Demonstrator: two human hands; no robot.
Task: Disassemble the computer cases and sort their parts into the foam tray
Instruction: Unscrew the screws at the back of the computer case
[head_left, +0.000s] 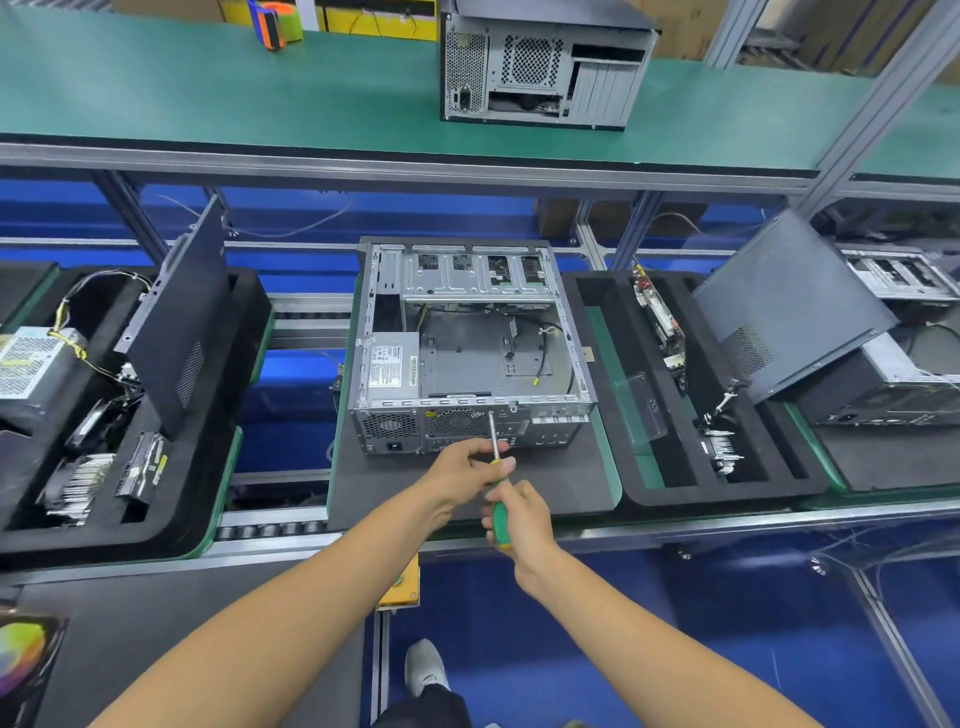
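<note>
The open computer case (470, 343) lies on its side on a dark mat at the centre of the surface (519, 483), rear panel toward the person. A black foam tray (670, 488) sits just right of it, holding a circuit board and small parts. The right hand (522, 522) is wrapped around the green handle of a screwdriver (496, 467). The left hand (467, 467) pinches the metal shaft. The tip meets the rear panel's upper edge.
</note>
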